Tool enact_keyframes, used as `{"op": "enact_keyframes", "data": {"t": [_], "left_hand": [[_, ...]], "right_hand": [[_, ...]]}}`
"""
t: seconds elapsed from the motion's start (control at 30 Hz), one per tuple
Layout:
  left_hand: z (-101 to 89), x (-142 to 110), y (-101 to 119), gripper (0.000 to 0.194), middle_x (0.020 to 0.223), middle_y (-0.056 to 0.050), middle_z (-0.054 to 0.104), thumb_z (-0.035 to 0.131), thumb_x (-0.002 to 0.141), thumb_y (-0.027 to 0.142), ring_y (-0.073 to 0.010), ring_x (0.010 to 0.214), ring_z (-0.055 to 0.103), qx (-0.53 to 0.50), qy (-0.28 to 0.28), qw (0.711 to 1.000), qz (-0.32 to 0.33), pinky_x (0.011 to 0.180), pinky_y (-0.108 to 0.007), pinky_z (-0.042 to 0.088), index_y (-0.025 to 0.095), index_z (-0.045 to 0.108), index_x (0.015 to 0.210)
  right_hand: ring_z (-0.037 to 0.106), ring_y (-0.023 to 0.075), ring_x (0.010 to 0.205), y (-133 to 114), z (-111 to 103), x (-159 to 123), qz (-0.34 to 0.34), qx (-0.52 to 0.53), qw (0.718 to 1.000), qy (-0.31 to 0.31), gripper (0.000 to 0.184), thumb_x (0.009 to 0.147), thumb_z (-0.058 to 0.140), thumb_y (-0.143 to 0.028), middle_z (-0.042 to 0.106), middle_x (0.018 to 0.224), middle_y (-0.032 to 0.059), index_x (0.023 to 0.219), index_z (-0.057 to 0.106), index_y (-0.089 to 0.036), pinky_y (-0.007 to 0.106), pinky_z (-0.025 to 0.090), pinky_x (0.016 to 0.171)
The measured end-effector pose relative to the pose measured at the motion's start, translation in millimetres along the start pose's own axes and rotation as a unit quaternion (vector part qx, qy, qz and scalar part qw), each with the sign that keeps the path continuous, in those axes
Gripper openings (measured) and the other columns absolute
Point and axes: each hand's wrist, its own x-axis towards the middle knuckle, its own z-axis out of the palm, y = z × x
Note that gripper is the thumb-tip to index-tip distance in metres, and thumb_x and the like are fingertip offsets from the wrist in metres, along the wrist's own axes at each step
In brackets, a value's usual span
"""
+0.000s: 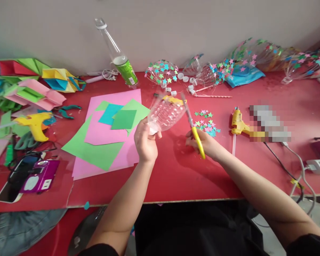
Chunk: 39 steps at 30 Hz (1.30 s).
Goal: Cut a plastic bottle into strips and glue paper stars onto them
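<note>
My left hand (146, 144) is closed around the white neck end of a clear plastic bottle piece (167, 115), which is held tilted above the table. Its wide end points up and to the right, with some yellow showing behind or at the rim. In my right hand (206, 142) is a pair of scissors (197, 142) with yellow handles. The blades point up and stand beside the right edge of the bottle piece; whether they touch it I cannot tell. Small paper stars (208, 128) lie in a loose pile just beyond my right hand.
Pink and green paper sheets (102, 156) lie at left. A tall clear bottle (126, 71) stands by the wall, near star-covered clear plastic pieces (162, 73). A yellow glue gun (237, 122) and cables are at right. Another glue gun (36, 124), paper shapes and a phone (12, 186) crowd the left.
</note>
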Motion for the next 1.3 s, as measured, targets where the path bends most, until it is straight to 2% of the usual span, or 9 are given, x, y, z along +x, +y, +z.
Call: {"op": "enact_keyframes", "data": {"t": [0.17, 0.33, 0.5, 0.57, 0.67, 0.77, 0.83, 1.07, 1.3], "left_hand": [[0.6, 3, 4, 0.024, 0.059, 0.001, 0.055, 0.059, 0.081, 0.04, -0.0092, 0.05, 0.05, -0.058, 0.01, 0.998, -0.023, 0.049, -0.023, 0.037, 0.017, 0.063, 0.077], [1.2, 2, 2, 0.023, 0.06, 0.001, 0.056, 0.06, 0.08, 0.04, -0.0091, 0.05, 0.051, -0.061, 0.007, 0.997, -0.05, 0.049, -0.023, 0.037, 0.017, 0.063, 0.077], [0.9, 3, -3, 0.026, 0.062, 0.0, 0.058, 0.063, 0.079, 0.04, -0.0085, 0.05, 0.051, -0.069, 0.0, 0.993, -0.098, 0.047, -0.022, 0.037, 0.016, 0.06, 0.071], [0.9, 4, -4, 0.025, 0.062, 0.0, 0.059, 0.064, 0.079, 0.039, -0.0088, 0.051, 0.052, -0.09, -0.005, 0.989, -0.115, 0.047, -0.021, 0.037, 0.016, 0.061, 0.071], [1.1, 7, -5, 0.023, 0.064, -0.003, 0.062, 0.063, 0.08, 0.038, -0.0102, 0.053, 0.055, -0.145, -0.02, 0.974, -0.173, 0.047, -0.021, 0.039, 0.015, 0.063, 0.074], [1.4, 11, -5, 0.017, 0.068, -0.005, 0.065, 0.062, 0.081, 0.032, -0.0116, 0.057, 0.058, -0.202, -0.028, 0.949, -0.241, 0.049, -0.021, 0.042, 0.015, 0.064, 0.081], [1.3, 12, -5, 0.013, 0.073, -0.006, 0.066, 0.061, 0.081, 0.027, -0.0117, 0.059, 0.059, -0.226, -0.027, 0.933, -0.28, 0.053, -0.022, 0.044, 0.014, 0.063, 0.084], [1.4, 11, -5, 0.009, 0.075, -0.006, 0.065, 0.062, 0.08, 0.022, -0.0131, 0.063, 0.059, -0.253, -0.061, 0.921, -0.291, 0.059, -0.025, 0.047, 0.013, 0.062, 0.083], [4.2, 13, -9, 0.014, 0.072, -0.004, 0.066, 0.06, 0.082, 0.024, -0.0114, 0.06, 0.059, -0.236, -0.07, 0.916, -0.316, 0.059, -0.024, 0.049, 0.012, 0.065, 0.087]], "right_hand": [[0.061, 0.0199, 0.074, 12, 8, 0, -0.094, -0.337, 0.936, 0.028, 0.018, 0.072, 0.058, -0.011, 0.066, 0.084, 0.0057, 0.089, 0.057, -0.018, 0.028, 0.042, 0.064], [0.065, 0.0274, 0.095, 8, 14, -6, -0.108, -0.464, 0.878, 0.042, 0.037, 0.081, 0.059, -0.012, 0.067, 0.113, 0.0162, 0.118, 0.056, -0.012, 0.032, 0.048, 0.075], [0.068, 0.029, 0.085, -3, 15, -14, -0.059, -0.548, 0.834, 0.04, 0.021, 0.086, 0.058, -0.018, 0.067, 0.103, 0.0191, 0.105, 0.063, -0.01, 0.034, 0.049, 0.068], [0.068, 0.0296, 0.086, -3, 13, -14, -0.072, -0.537, 0.839, 0.049, 0.022, 0.086, 0.058, -0.019, 0.068, 0.102, 0.0192, 0.105, 0.063, -0.01, 0.035, 0.05, 0.069], [0.067, 0.0263, 0.093, -1, 9, -9, -0.107, -0.446, 0.887, 0.054, 0.031, 0.083, 0.061, -0.016, 0.069, 0.108, 0.015, 0.113, 0.061, -0.013, 0.033, 0.05, 0.077], [0.068, 0.019, 0.083, 2, 7, -2, -0.077, -0.312, 0.947, 0.002, 0.034, 0.079, 0.063, -0.015, 0.072, 0.098, 0.0062, 0.113, 0.06, -0.018, 0.027, 0.05, 0.07], [0.068, 0.0155, 0.078, 3, 7, 2, -0.064, -0.247, 0.966, -0.038, 0.034, 0.077, 0.06, -0.01, 0.072, 0.095, 0.0029, 0.11, 0.059, -0.019, 0.023, 0.049, 0.065], [0.064, 0.0202, 0.098, -3, 25, 29, -0.165, -0.304, 0.938, 0.014, 0.051, 0.066, 0.052, 0.008, 0.063, 0.114, 0.0109, 0.111, 0.06, -0.015, 0.03, 0.05, 0.086], [0.053, 0.0244, 0.119, -26, 34, 57, -0.268, -0.264, 0.923, 0.082, 0.032, 0.076, 0.051, 0.002, 0.055, 0.124, 0.0129, 0.101, 0.061, -0.016, 0.04, 0.043, 0.103]]}}
